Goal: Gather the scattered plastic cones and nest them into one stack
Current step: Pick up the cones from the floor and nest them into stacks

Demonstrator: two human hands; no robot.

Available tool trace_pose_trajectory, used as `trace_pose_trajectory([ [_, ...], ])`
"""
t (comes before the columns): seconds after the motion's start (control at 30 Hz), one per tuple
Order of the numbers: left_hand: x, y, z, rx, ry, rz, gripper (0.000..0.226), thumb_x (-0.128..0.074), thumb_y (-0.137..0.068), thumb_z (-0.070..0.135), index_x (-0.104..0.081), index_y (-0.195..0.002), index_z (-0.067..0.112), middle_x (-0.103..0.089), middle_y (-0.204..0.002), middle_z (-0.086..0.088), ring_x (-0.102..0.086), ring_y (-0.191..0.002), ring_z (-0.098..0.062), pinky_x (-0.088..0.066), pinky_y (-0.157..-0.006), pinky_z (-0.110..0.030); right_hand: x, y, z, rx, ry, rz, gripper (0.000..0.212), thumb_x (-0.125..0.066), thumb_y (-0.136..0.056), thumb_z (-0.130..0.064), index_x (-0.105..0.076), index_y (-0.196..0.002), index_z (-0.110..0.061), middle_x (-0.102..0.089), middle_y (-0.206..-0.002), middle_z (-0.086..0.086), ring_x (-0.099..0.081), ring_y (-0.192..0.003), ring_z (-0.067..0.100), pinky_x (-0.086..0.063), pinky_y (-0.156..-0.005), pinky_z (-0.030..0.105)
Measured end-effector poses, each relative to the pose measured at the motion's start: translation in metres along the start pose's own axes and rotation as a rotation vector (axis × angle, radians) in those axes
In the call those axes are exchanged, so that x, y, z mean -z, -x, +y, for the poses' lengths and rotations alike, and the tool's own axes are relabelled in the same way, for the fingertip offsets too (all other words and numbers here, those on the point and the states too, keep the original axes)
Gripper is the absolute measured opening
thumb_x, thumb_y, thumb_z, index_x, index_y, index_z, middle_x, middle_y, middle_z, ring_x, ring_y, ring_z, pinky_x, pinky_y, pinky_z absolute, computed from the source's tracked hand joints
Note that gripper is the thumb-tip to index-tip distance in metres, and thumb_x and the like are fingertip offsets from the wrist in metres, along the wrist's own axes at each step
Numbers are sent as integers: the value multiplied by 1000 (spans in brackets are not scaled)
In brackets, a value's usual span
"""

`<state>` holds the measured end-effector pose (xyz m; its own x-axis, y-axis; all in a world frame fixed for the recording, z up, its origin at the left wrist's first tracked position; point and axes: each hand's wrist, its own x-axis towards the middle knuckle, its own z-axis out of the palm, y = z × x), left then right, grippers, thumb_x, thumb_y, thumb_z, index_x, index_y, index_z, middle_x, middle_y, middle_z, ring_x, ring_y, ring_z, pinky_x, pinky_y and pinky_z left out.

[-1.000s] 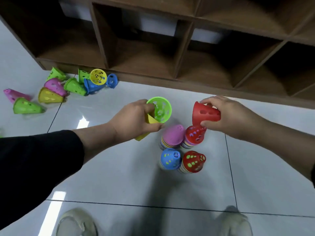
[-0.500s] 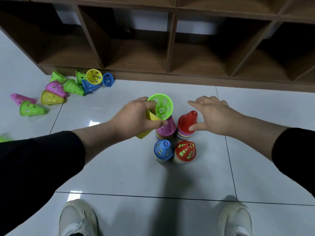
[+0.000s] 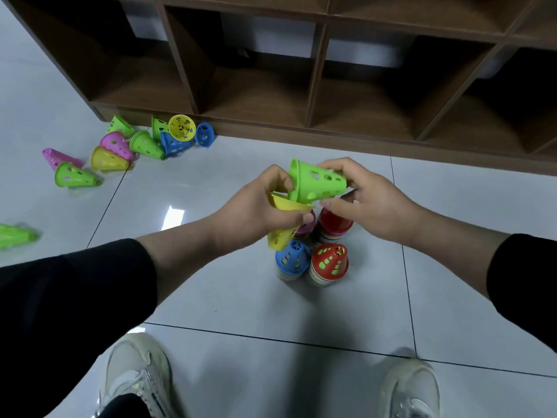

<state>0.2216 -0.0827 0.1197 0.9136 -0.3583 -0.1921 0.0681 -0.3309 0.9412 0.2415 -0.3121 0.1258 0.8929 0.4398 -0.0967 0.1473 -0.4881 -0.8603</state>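
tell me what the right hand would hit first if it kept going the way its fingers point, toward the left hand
Most likely the left hand and its yellow cone. The right hand pinches the green cone, whose wide rim already sits against the left fingers. Depth is hard to judge from this one view.

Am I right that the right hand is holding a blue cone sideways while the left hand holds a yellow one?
Not quite. In the head view the cone in the right hand is green, not blue. It does lie sideways, and the left hand holds the yellow cone.
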Motion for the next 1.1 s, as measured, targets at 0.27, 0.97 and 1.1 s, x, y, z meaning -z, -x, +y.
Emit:
trace_pose_trajectory([
  [0.27, -5, 13, -15, 71, -126, 98, 79, -89, -67, 41, -36, -126, 38, -63, -117, -2, -69, -94, -17, -60, -79, -44, 14, 29, -12, 41, 397, 71, 42, -71, -89, -28, -59, -129, -23, -54, -97, -25, -52, -81, -15, -34, -69, 1],
  [0.97, -27, 3, -27, 13, -1136, -370, 96, -77, -76, 14, -16, -151, 19, -33, -144, -14, -60, -81, -34, -53, -67, -38, -20, 48, 0, -135, 960, -254, 32, -67, -83, -39, -63, -98, -12, -60, -92, 8, -58, -87, 27, -50, -78, 42],
  [1.1, -42, -9, -23, 3, -1249, -359, 103, -83, -77, 22, -13, -152, 13, -42, -143, -15, -62, -88, -35, -47, -70, -36, -32, 45, 12, -164, 891, -210, 28, -67, -80, -36, -61, -91, -12, -59, -87, 7, -58, -84, 28, -50, -75, 43],
])
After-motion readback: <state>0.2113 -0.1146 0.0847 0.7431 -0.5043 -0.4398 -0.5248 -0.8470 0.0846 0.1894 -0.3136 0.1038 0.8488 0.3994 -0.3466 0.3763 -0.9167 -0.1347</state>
